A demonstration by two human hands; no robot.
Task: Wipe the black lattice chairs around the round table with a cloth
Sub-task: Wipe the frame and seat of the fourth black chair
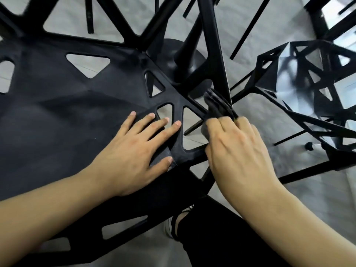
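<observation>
No brand, label or writing can be read anywhere in view. Black lattice chair (57,112) is seen from above, its seat filling the left and centre, with triangular cut-outs along the seat's right edge. Left hand (134,151) is laid flat on the seat near that edge, fingers straight and spread, nothing grasped. Right hand (237,151) is clenched around a dark cloth (217,106), which is bunched and pressed against a strut at the chair's right rim (exact contact point partly hidden by the fingers). A second black lattice chair (308,83) is seen to the right, well apart from the hands, glossy with light reflections. A black table pedestal (185,54) with a round base is seen through the lattice just beyond the first chair, on the grey floor (289,189). Thin black chair legs (248,29) cross the upper right. At bottom centre a leg in black trousers (221,237) and a shoe (171,226) with white sole are seen, partly blocked by the chair frame and the right forearm
</observation>
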